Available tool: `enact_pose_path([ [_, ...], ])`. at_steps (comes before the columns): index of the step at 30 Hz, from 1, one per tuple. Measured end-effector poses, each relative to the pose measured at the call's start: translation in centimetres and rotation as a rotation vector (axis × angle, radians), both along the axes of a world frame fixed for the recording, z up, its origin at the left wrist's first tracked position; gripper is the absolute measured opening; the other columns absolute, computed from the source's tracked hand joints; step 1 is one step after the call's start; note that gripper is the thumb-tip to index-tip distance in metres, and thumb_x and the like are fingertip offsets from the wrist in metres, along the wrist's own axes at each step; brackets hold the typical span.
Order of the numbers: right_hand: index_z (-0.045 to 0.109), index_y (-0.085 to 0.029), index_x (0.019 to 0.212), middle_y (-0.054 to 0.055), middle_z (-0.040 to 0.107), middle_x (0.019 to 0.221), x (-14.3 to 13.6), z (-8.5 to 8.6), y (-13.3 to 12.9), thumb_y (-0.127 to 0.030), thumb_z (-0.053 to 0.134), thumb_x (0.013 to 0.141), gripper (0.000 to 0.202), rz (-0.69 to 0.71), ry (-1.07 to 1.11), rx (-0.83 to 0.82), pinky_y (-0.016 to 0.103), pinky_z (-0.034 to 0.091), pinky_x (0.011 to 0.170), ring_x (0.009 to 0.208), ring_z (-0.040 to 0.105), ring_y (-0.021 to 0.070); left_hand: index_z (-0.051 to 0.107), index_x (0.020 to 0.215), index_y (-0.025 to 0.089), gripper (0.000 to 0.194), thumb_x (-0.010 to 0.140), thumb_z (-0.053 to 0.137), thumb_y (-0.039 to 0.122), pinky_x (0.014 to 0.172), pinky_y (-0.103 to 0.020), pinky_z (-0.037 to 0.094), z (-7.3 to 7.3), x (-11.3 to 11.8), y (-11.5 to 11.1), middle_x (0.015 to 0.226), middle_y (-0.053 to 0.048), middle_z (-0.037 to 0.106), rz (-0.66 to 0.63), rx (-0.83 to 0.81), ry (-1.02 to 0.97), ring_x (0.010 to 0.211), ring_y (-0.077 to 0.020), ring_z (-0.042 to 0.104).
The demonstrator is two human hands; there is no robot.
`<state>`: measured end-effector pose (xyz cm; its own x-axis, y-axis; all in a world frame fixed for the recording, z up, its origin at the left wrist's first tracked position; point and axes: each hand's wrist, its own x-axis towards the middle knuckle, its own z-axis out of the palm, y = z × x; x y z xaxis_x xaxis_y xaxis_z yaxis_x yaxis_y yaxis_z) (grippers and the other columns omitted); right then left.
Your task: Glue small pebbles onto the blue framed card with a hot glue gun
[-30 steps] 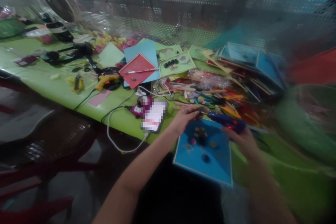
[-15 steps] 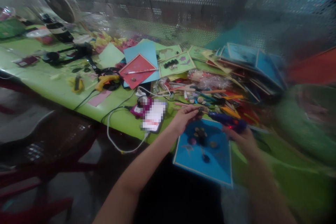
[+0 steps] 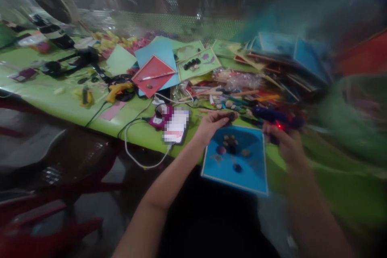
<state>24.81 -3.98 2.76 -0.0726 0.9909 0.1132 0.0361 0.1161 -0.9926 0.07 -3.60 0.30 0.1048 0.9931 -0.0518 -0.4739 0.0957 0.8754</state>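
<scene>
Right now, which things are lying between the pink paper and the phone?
In the head view, a purple plug adapter and thin cables lie between the pink paper and the phone.

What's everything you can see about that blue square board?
The flat blue square board has a thin pale border and looks like card or wood. It carries a flower-like cluster of small tan and dark pieces, a purplish disc, a brown piece and a dark round piece. It seems to jut past the green table; the left hand is by its far edge, contact unclear.
</scene>
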Motion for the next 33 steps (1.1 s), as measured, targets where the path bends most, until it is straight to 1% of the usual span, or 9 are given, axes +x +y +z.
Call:
enact_pose_path([
  [2,0.068,-0.022,0.068,0.002,0.066,0.067,0.1,-0.1,0.2,-0.047,0.083,0.074,0.03,-0.026,0.024,-0.008,0.031,0.042,0.051,0.051,0.052,0.0134,0.082,0.098,0.016,0.038,0.069,0.091,0.037,0.094,-0.036,0.056,0.3,0.0,-0.8,0.1,-0.008,0.08,-0.01,0.056,0.093,0.093,-0.0208,0.073],
  [5,0.067,-0.021,0.069,0.001,0.064,0.063,0.3,-0.3,0.4,-0.046,0.082,0.078,0.03,-0.011,0.05,0.035,0.03,0.04,0.051,0.049,0.053,0.0121,0.082,0.1,0.018,0.026,0.077,0.084,0.03,0.096,-0.036,0.055,0.9,-0.6,-2.5,0.105,-0.008,0.079,-0.06,0.149,0.315,0.099,-0.0213,0.073],
  [8,0.068,-0.019,0.069,0.001,0.065,0.064,0.3,-0.5,0.5,-0.043,0.082,0.08,0.03,-0.008,0.077,0.069,0.029,0.039,0.05,0.048,0.053,0.0102,0.082,0.107,0.024,0.022,0.088,0.075,0.029,0.094,-0.035,0.055,1.5,-1.6,-4.3,0.108,-0.008,0.08,-0.184,0.245,0.606,0.099,-0.0217,0.073],
  [12,0.07,-0.017,0.071,0.0,0.067,0.067,0.3,-0.8,0.6,-0.041,0.083,0.082,0.029,0.029,0.123,0.097,0.028,0.039,0.049,0.048,0.055,0.0082,0.082,0.11,0.032,0.026,0.089,0.07,0.021,0.1,-0.038,0.051,1.5,-2.4,-5.8,0.109,-0.007,0.08,-0.341,0.476,0.853,0.105,-0.0234,0.073],
  [15,0.071,-0.017,0.073,-0.001,0.067,0.066,0.3,-0.8,0.7,-0.043,0.085,0.08,0.031,0.048,0.147,0.094,0.026,0.039,0.047,0.047,0.056,0.0081,0.081,0.112,0.034,0.032,0.089,0.065,0.016,0.103,-0.041,0.048,1.4,-2.3,-6.2,0.113,-0.006,0.08,-0.413,0.581,0.925,0.109,-0.024,0.072],
  [19,0.069,-0.016,0.069,-0.003,0.066,0.062,0.0,-0.5,0.7,-0.052,0.089,0.073,0.04,0.02,0.146,0.03,0.025,0.039,0.045,0.046,0.054,0.0069,0.079,0.117,0.033,0.036,0.093,0.06,0.016,0.105,-0.043,0.045,1.4,-2.1,-6.6,0.124,-0.008,0.078,-0.488,0.668,1.035,0.115,-0.0258,0.07],
  [25,0.068,-0.015,0.072,-0.004,0.065,0.062,0.0,-0.5,0.7,-0.052,0.086,0.076,0.042,0.026,0.114,0.016,0.023,0.038,0.047,0.048,0.054,0.0054,0.078,0.119,0.032,0.034,0.098,0.055,0.019,0.104,-0.044,0.042,1.3,-2.3,-6.6,0.13,-0.008,0.075,-0.573,0.669,1.13,0.117,-0.0252,0.069],
  [29,0.067,-0.013,0.074,-0.003,0.067,0.064,0.0,-0.7,0.7,-0.05,0.085,0.078,0.041,0.032,0.123,0.006,0.022,0.038,0.048,0.047,0.053,0.0045,0.077,0.121,0.034,0.035,0.098,0.057,0.018,0.104,-0.043,0.041,1.0,-2.4,-6.4,0.132,-0.006,0.074,-0.585,0.671,1.131,0.118,-0.025,0.068],
  [33,0.069,-0.013,0.076,-0.005,0.067,0.063,-0.1,-0.6,0.8,-0.05,0.087,0.075,0.041,0.033,0.137,0.009,0.02,0.038,0.046,0.045,0.053,0.0036,0.074,0.125,0.037,0.038,0.099,0.056,0.017,0.105,-0.044,0.04,0.5,-2.8,-6.3,0.136,-0.005,0.072,-0.592,0.705,1.162,0.122,-0.0251,0.066],
])
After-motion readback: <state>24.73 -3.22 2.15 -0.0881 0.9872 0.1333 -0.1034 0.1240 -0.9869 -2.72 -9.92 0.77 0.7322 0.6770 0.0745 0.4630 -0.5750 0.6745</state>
